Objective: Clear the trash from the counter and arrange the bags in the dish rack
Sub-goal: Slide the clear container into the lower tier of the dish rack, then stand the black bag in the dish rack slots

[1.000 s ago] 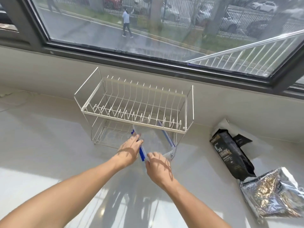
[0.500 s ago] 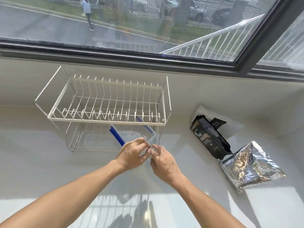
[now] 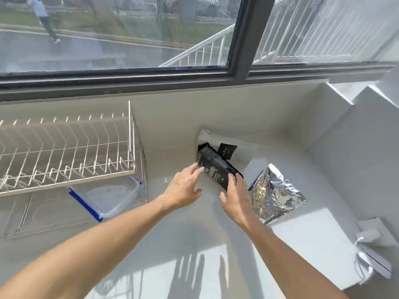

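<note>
Both hands are reaching over the white counter [image 3: 194,244] toward the black bag [image 3: 218,167]. Left hand [image 3: 183,186] is lying with fingers straight and spread, fingertips touching or just short of the bag's left edge; cannot tell which. Right hand [image 3: 236,195] is resting its fingers on the bag's near end, loosely extended, not curling round it. Nothing is being gripped by either hand.

Black bag is lying tilted on the counter, its far end sitting over a white wrapper [image 3: 235,145] that is leaning into the wall corner. Just beside it on the right, a crumpled silver foil bag [image 3: 274,190] is lying flat on the counter.

Dish rack [image 3: 64,152] is standing at left against the wall, white wire, two tiers. A clear zip bag with a blue strip [image 3: 108,197] is lying in the lower tier, its corner poking out at the front. Window [image 3: 129,39] is running along the back. A metal fixture [image 3: 367,251] is showing at the lower right edge.
</note>
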